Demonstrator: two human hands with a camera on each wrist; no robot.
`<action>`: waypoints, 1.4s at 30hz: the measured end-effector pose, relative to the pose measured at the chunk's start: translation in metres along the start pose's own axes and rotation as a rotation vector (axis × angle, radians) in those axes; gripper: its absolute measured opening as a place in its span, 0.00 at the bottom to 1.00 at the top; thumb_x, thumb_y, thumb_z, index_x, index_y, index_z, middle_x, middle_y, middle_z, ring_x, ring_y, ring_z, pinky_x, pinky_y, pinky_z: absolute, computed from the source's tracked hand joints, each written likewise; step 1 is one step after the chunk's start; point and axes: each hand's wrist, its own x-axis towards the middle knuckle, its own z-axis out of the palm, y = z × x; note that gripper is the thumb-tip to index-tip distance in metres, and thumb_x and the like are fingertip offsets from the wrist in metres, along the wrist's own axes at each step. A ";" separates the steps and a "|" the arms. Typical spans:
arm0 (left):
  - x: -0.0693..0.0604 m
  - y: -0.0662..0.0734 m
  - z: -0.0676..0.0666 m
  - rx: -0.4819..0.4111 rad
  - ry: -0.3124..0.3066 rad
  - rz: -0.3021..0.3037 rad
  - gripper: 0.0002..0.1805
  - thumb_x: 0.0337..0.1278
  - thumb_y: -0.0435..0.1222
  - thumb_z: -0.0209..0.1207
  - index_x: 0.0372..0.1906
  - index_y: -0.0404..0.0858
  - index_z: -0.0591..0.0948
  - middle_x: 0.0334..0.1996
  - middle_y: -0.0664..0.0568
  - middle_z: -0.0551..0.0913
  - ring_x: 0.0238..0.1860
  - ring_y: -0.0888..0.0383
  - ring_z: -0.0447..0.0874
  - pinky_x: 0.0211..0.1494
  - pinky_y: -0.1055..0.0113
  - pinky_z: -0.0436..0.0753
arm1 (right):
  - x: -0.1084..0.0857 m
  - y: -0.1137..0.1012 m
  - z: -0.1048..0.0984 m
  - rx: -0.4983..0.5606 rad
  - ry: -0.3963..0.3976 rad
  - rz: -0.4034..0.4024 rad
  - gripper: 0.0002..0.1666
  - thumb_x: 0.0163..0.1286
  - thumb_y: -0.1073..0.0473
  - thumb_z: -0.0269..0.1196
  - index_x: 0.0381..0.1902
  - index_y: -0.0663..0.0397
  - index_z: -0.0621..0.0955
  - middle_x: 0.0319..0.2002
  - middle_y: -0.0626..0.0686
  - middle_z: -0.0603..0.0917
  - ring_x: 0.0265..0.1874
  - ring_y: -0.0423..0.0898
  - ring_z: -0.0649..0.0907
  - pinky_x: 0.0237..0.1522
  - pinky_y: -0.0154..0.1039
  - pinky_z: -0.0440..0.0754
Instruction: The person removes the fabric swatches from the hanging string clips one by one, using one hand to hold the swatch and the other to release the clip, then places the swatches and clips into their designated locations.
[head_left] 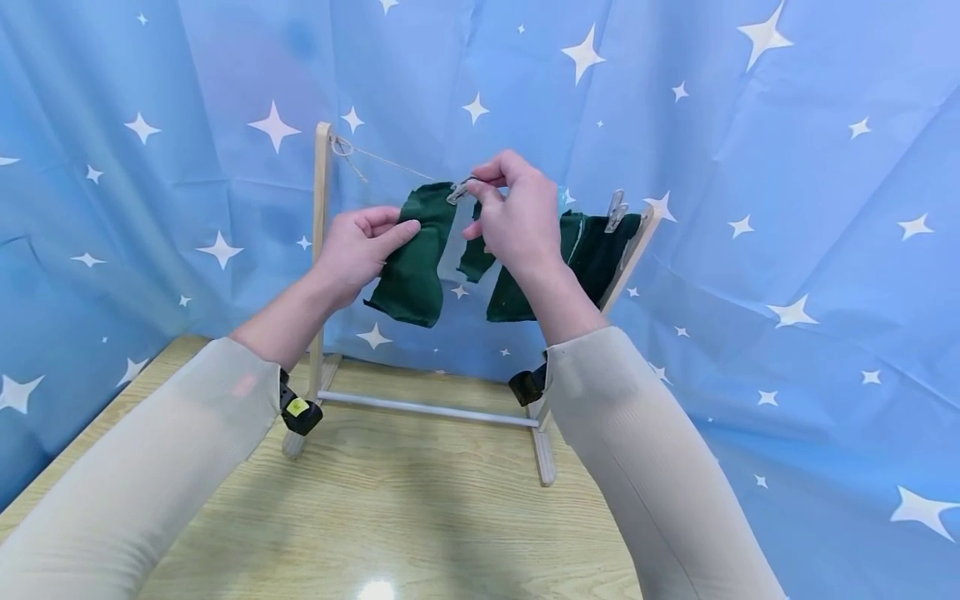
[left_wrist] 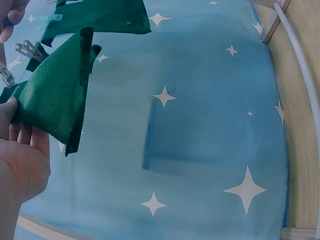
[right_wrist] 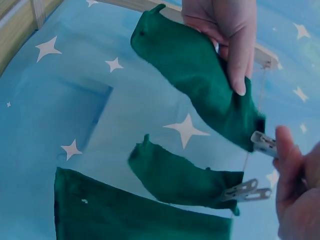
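My left hand (head_left: 360,246) pinches the left edge of a small dark green cloth (head_left: 416,279) between thumb and fingers, its lower part hanging free. At the cloth's top right corner my right hand (head_left: 525,217) pinches a grey clothespin (right_wrist: 263,143), whose tip is on the fabric at the line. Whether its jaws have closed fully, I cannot tell. Just beside it, a narrower green cloth (right_wrist: 175,172) hangs from another clothespin (right_wrist: 245,192). A larger green cloth (head_left: 513,296) is partly hidden behind my right hand and wrist.
A thin string (head_left: 390,162) runs from the left wooden post (head_left: 321,200) toward the right post (head_left: 637,250). Near the right post hangs a darker cloth (head_left: 603,267) with a clothespin (head_left: 617,212). A pale crossbar (head_left: 427,407) joins the stand's feet on the wooden table (head_left: 375,508).
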 end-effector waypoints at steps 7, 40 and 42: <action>-0.007 0.002 -0.002 0.002 -0.019 -0.034 0.24 0.80 0.47 0.64 0.70 0.38 0.85 0.47 0.59 0.95 0.42 0.61 0.95 0.50 0.67 0.93 | -0.008 0.006 -0.011 0.063 0.023 -0.037 0.12 0.84 0.54 0.64 0.57 0.54 0.84 0.55 0.52 0.89 0.25 0.46 0.90 0.29 0.37 0.87; -0.067 -0.002 -0.028 0.097 -0.145 -0.079 0.28 0.82 0.47 0.64 0.74 0.35 0.81 0.46 0.58 0.94 0.43 0.59 0.95 0.48 0.60 0.95 | -0.104 0.116 -0.077 0.222 -0.037 0.137 0.22 0.81 0.47 0.69 0.63 0.51 0.79 0.56 0.48 0.82 0.28 0.42 0.90 0.24 0.33 0.83; -0.070 -0.003 -0.030 0.109 -0.144 -0.084 0.28 0.82 0.47 0.64 0.74 0.36 0.81 0.46 0.59 0.94 0.42 0.59 0.95 0.48 0.60 0.95 | -0.111 0.126 -0.079 0.215 -0.045 0.157 0.23 0.81 0.47 0.69 0.65 0.52 0.78 0.55 0.48 0.81 0.28 0.42 0.90 0.24 0.33 0.83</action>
